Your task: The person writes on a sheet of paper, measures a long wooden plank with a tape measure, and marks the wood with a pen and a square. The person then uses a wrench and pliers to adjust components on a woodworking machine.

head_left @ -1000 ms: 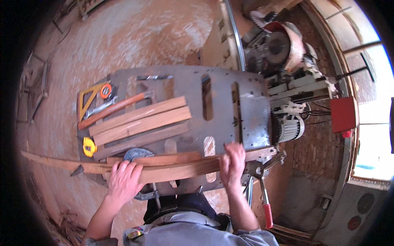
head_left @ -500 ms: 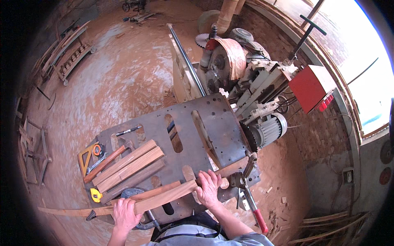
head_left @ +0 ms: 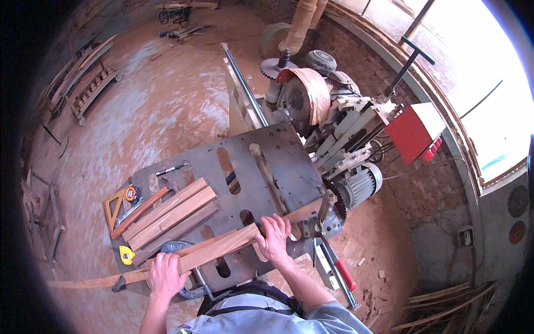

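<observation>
Left hand (head_left: pixel 165 275): fingers curled over near end of long wood strip (head_left: pixel 214 251), gripping it.
Right hand (head_left: pixel 273 239): palm down, fingers wrapped over same strip further along, pressing it to bench (head_left: pixel 289 161).
Strip: lies diagonally across front edge of metal bench, far end near toothed blade (head_left: pixel 336 201) by motor (head_left: pixel 362 185).
Stacked boards (head_left: pixel 169 218): on bench, just beyond left hand.
Small tools: yellow tape measure (head_left: pixel 127 255), triangle square (head_left: pixel 114 207) at bench's left end.
Red-handled clamp (head_left: pixel 339 267): right of right hand.
</observation>
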### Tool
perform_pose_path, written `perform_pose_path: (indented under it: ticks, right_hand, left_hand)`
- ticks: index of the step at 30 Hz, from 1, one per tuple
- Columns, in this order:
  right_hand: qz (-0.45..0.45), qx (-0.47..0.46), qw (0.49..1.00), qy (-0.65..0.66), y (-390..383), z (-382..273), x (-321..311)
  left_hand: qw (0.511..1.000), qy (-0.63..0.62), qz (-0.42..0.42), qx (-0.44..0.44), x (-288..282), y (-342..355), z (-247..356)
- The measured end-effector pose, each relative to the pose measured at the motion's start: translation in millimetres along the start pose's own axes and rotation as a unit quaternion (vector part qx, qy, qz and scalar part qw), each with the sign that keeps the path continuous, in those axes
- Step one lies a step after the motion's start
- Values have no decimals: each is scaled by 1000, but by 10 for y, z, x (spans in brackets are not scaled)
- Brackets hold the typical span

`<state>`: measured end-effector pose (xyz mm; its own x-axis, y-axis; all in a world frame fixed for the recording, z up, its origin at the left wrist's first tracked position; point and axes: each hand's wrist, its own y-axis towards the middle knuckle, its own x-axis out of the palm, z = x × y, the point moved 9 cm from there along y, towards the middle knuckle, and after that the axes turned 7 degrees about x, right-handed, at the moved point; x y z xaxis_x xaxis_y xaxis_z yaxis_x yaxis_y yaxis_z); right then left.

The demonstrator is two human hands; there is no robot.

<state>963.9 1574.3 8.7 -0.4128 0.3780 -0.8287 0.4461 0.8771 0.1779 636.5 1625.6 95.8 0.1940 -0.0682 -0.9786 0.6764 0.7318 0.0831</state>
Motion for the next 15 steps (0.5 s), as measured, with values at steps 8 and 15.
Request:
perform_pose_path:
  ticks: [8,15]
  right_hand:
    - [28,-47,998,42,154,125,82]
    - [57,-52,989,127,152,130,-184]
  left_hand:
    - [999,-26,6,-32,86,-15,-30]
    - [997,-9,13,-81,128,403,-167]
